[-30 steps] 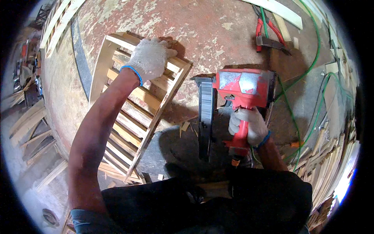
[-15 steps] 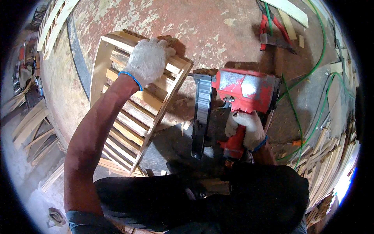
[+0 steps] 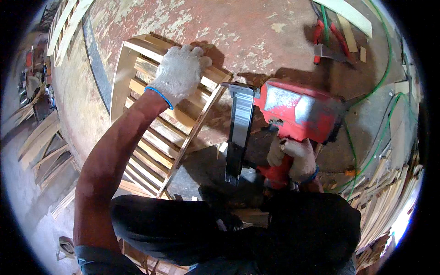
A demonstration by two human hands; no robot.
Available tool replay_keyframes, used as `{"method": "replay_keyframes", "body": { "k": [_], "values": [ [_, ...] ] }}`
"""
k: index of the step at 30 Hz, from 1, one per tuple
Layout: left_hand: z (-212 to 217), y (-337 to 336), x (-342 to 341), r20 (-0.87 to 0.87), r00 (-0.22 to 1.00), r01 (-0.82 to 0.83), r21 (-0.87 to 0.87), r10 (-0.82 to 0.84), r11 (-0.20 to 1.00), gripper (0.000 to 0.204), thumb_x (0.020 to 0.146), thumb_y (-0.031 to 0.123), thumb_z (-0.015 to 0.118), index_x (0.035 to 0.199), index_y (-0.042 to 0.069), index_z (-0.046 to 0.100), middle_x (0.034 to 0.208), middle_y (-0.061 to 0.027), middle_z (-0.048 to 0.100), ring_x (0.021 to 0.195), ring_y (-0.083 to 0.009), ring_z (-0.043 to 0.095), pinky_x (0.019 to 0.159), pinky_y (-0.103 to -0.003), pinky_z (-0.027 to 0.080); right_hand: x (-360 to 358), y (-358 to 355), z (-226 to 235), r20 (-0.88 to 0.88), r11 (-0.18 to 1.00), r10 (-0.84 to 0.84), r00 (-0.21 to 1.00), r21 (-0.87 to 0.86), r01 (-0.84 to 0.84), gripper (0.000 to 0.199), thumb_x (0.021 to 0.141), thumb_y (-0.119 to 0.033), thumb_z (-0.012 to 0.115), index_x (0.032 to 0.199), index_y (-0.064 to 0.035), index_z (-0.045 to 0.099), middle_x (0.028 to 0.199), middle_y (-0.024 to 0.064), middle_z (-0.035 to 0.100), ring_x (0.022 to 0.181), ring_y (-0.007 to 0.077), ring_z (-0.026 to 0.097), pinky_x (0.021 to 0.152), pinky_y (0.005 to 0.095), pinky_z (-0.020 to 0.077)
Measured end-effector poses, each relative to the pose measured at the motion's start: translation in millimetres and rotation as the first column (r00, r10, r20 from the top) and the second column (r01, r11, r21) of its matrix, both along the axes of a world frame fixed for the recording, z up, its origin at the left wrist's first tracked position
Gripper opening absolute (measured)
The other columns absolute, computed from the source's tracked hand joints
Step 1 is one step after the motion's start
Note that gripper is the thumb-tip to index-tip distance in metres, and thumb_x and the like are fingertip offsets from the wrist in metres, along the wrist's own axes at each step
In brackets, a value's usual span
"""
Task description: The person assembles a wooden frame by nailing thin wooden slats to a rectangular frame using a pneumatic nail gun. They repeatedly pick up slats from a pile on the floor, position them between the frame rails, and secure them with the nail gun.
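The crate lies slantwise on the floor, in front of the person and to the left. It looks largely built: side boards, end boards and a row of cross slats stand in place. Which joints lack nails cannot be told. Its wood is pale and bare, some slats browner, with gaps between. The left hand, gloved, is spread palm down over the far end, thumb out. The right hand, also gloved, is wrapped around the handle of a red, worn nailer, its nose just beside the crate's corner; contact is unclear. Beyond lie red-handled pliers and a green hose.
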State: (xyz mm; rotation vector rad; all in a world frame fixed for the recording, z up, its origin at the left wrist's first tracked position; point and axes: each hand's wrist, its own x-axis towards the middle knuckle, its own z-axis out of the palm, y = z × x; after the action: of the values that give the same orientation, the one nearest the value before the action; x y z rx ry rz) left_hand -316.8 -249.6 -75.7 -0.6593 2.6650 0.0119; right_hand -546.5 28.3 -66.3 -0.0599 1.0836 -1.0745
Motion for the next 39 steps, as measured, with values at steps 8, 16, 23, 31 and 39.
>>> {"method": "replay_keyframes", "body": {
  "k": [8, 16, 23, 31, 39],
  "values": [
    [-2.5, 2.0, -3.3, 0.060, 0.998, -0.017, 0.011, 0.016, 1.000, 0.039, 0.083, 0.020, 0.062, 0.121, 0.020, 0.070, 0.116, -0.0072, 0.063, 0.108, -0.0300, 0.061, 0.089, -0.045, 0.051, -2.3, -4.8, -11.1, 0.175, 1.000, -0.001, 0.985, 0.002, 0.001, 0.018, 0.084, -0.013, 0.069, 0.091, 0.0016, 0.063, 0.068, 0.0104, 0.061, 0.060, 0.0228, 0.059, 0.056, 0.0377, 0.0470],
    [-6.8, -2.9, -3.4, 0.011, 1.000, 0.007, -0.048, -0.006, 0.999, 0.033, 0.087, 0.021, 0.061, 0.118, 0.019, 0.071, 0.113, -0.0071, 0.064, 0.109, -0.0297, 0.062, 0.086, -0.044, 0.053, 4.9, -5.8, -25.5, 0.202, 0.998, 0.039, 0.979, -0.055, -0.028, 0.020, 0.087, -0.018, 0.068, 0.086, 0.0007, 0.063, 0.068, 0.0118, 0.062, 0.061, 0.0240, 0.061, 0.057, 0.0372, 0.0482],
    [-11.2, -1.7, -4.5, -0.018, 1.000, -0.002, -0.035, 0.002, 0.999, 0.024, 0.095, 0.021, 0.057, 0.114, 0.020, 0.071, 0.109, -0.0066, 0.064, 0.105, -0.0292, 0.062, 0.083, -0.045, 0.052, 11.6, -13.0, -9.9, 0.094, 0.997, -0.013, 0.995, 0.075, 0.006, 0.021, 0.084, -0.021, 0.066, 0.078, -0.0012, 0.066, 0.069, 0.0096, 0.063, 0.062, 0.0218, 0.061, 0.059, 0.0359, 0.0478],
    [-14.8, -0.9, 4.0, -0.047, 0.999, 0.007, -0.044, -0.009, 0.999, 0.023, 0.096, 0.024, 0.057, 0.110, 0.016, 0.072, 0.111, -0.0082, 0.064, 0.106, -0.0309, 0.062, 0.085, -0.045, 0.053, -4.9, -1.4, -12.0, -0.158, 0.990, 0.127, 0.979, -0.035, -0.135, 0.017, 0.089, -0.017, 0.063, 0.089, -0.0008, 0.069, 0.080, 0.0089, 0.071, 0.070, 0.0203, 0.066, 0.065, 0.0357, 0.0514],
    [-11.2, 1.8, 1.0, -0.062, 0.998, -0.012, -0.044, 0.009, 0.999, 0.025, 0.093, 0.022, 0.056, 0.113, 0.017, 0.072, 0.112, -0.0073, 0.064, 0.106, -0.0304, 0.063, 0.086, -0.045, 0.053, -14.8, -15.2, -20.0, -0.395, 0.951, 0.289, 0.872, 0.014, -0.309, 0.028, 0.093, -0.026, 0.061, 0.075, -0.0064, 0.070, 0.076, 0.0096, 0.070, 0.069, 0.0194, 0.067, 0.066, 0.0340, 0.0508]
  ]
}}
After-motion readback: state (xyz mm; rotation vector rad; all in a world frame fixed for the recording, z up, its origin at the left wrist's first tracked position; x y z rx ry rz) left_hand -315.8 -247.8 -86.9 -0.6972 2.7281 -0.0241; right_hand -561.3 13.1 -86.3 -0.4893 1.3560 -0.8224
